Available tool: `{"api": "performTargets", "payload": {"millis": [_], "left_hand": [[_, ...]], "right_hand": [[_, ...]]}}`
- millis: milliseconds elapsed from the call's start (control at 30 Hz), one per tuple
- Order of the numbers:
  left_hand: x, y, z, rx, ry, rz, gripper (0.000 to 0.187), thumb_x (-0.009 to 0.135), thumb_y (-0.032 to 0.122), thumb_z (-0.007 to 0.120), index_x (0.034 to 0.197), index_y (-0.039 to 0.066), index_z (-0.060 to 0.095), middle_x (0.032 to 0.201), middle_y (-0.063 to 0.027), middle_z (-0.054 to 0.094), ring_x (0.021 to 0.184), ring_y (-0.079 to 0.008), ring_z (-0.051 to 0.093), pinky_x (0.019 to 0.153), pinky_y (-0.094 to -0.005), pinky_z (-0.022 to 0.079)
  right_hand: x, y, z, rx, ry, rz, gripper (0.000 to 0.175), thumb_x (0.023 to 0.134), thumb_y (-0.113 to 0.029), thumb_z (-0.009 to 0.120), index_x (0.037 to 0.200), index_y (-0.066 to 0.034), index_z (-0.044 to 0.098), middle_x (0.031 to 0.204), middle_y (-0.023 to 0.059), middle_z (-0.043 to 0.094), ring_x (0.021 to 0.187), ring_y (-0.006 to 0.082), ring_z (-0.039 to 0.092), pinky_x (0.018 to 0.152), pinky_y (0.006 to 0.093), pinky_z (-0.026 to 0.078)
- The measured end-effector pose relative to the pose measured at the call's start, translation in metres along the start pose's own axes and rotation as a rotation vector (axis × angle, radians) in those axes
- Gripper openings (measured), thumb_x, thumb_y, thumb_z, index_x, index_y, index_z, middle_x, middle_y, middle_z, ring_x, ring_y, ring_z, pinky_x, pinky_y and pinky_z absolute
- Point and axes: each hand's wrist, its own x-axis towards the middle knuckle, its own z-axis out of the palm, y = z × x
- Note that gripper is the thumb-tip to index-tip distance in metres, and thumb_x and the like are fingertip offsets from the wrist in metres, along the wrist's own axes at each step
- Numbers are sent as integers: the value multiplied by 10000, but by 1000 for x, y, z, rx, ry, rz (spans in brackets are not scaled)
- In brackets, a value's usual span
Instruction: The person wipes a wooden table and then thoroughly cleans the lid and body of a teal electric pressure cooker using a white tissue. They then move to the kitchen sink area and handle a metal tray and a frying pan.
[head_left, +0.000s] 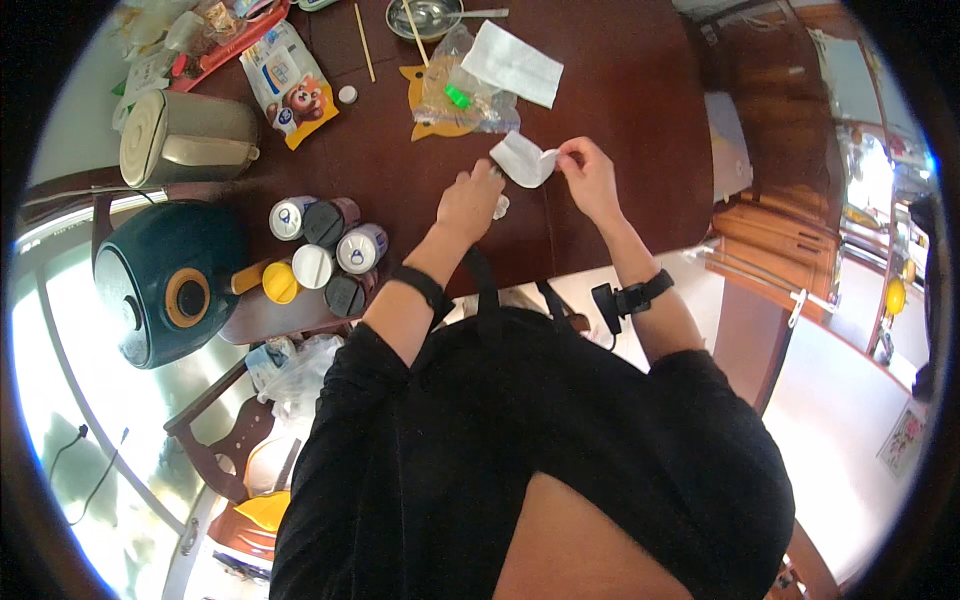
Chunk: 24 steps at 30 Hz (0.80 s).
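My right hand (589, 172) pinches the right end of a small white paper or tissue piece (523, 160) between thumb and fingers. At the left of that piece, my left hand (472, 196) is bent over the table; whether its fingers grip anything is hidden. A small clear piece (501, 208) lies beside the left hand. Beyond the hands, a larger white sheet (516, 64) partly covers a clear zip bag (487, 112) with a green clip (457, 96). Under the bag is a yellow animal-shaped mat (417, 129).
Several cans and lidded jars (313, 266) stand left, near a dark green air fryer (172, 285) and a lidded container (187, 139). Farther back are a snack-like pouch (292, 86), a white cap (347, 94), a wooden stick (364, 45) and a metal bowl (420, 34) with a spoon.
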Motion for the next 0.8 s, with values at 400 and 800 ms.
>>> {"api": "performTargets", "payload": {"millis": [400, 800], "left_hand": [[-143, -29, -2, -440, -147, -195, 280, 746, 24, 616, 1006, 86, 699, 986, -136, 624, 971, -361, 635, 820, -442, 522], [-276, -22, -14, -853, 440, -713, 403, 766, 132, 759, 1136, 10, 655, 983, -207, 703, 935, -364, 666, 811, -426, 517]], "right_hand": [[119, 34, 21, -696, -111, -486, 413, 851, -128, 691, 1259, -136, 630, 1298, 115, 554, 1179, 364, 499, 1001, 457, 439], [63, 84, -8, -477, 147, -272, 412, 987, -315, 558, 1132, 68, 607, 1063, 269, 647, 957, 422, 628, 831, 478, 489]]}}
